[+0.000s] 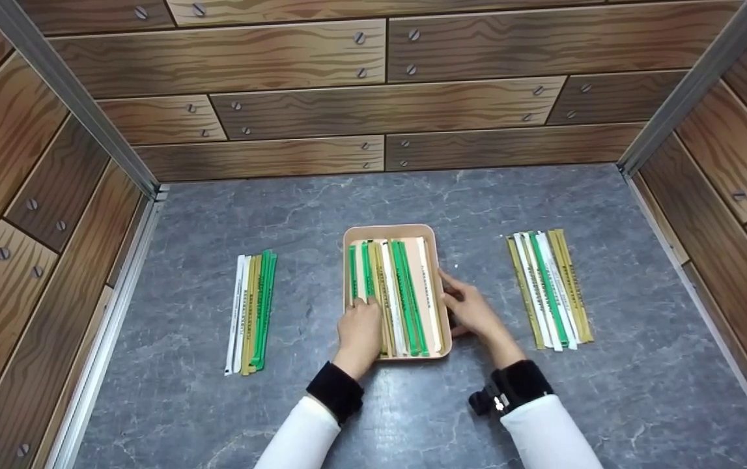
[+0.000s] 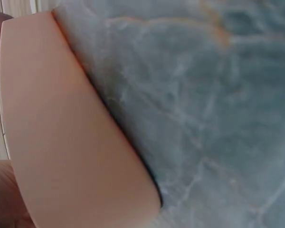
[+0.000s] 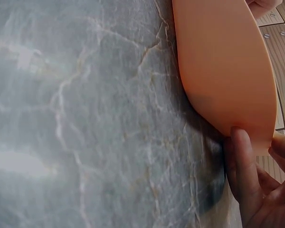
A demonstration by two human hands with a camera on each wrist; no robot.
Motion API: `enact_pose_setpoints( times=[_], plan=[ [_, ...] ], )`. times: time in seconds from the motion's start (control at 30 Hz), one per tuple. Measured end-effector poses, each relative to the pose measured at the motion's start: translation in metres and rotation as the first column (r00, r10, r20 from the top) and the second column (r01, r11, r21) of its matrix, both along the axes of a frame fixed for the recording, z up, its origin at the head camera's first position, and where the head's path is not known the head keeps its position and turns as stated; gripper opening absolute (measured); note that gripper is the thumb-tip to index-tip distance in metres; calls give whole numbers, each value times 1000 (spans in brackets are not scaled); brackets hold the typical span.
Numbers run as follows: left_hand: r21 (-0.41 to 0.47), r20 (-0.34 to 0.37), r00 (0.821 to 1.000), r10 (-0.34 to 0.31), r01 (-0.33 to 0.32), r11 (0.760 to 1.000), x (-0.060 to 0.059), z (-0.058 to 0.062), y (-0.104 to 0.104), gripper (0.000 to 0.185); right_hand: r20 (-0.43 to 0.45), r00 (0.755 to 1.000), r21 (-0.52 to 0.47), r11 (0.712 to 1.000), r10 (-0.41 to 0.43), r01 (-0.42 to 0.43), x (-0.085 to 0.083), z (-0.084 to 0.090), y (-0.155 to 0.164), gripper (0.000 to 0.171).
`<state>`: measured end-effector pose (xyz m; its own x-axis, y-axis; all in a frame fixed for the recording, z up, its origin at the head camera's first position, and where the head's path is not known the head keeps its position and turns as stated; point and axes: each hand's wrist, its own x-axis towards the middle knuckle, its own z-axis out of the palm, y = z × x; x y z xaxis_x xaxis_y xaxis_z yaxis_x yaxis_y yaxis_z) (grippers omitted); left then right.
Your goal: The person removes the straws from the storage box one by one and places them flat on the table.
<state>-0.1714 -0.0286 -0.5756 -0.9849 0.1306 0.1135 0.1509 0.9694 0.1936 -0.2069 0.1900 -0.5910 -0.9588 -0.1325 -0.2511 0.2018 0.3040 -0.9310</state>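
Over the left part of a peach-coloured tray [image 1: 389, 230], the left hand [image 1: 359, 331] reached down with its fingers bent among the wrapped sticks [image 1: 411, 296]; its fingertips were hidden, so whether they pinched any I could not tell. Apart from it, across the tray, the right hand [image 1: 474, 309] had its thumb and fingers spread against the outside of the right wall, towards the tray's near right corner.

The tray stood around the middle of a grey marbled tabletop [image 1: 412, 417], well apart from the left and right edges. Its sticks lay lengthwise: two green ones nearest the left wall, partly covered by the left hand, then gold and white ones, more green, and a white one beside the right wall, past a strip of bare tray floor.

Towards the tabletop's left edge lay a left bundle [image 1: 253, 312], white on its outer side, gold between, green on the side facing the tray. Towards the right edge lay a right bundle [image 1: 550, 290], gold at both sides with white and green between.

Black wristbands [image 1: 335, 392] met white sleeves [image 1: 301, 433]. Wood-patterned panels [image 1: 295, 55] rose beyond the tabletop's far, left and right edges, with metal strips [image 1: 73, 91] running up from both far corners.
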Motion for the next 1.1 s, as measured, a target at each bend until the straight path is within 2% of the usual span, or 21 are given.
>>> enact_pose_setpoints(
  times=[0.23,0.47,0.6,0.73,0.87,0.97,1.1],
  plan=[
    [-14,-40,999,-36,36,999,0,-5,-3,27,8,1000,19,1000,-9,8,0,0,-1,55],
    [96,-10,999,-46,46,994,-1,-3,-6,33,-4,1000,23,1000,-6,6,0,0,-1,55],
    [167,12,999,-41,38,985,-3,-3,-8,31,-36,999,35,999,-4,5,-1,-1,-1,55],
    [253,47,998,-34,21,967,-3,1,-10,39,-63,998,47,999,0,3,-1,-2,-1,55],
    [320,100,995,-14,-19,947,-4,8,-13,61,-78,997,58,998,2,2,-2,-3,0,54],
    [355,105,994,10,-46,934,-5,15,-18,70,-75,997,56,998,5,-1,-2,-3,0,54],
    [470,93,996,18,-60,881,-7,24,-31,67,-77,997,69,998,11,-5,-2,-2,0,54]
  ],
)
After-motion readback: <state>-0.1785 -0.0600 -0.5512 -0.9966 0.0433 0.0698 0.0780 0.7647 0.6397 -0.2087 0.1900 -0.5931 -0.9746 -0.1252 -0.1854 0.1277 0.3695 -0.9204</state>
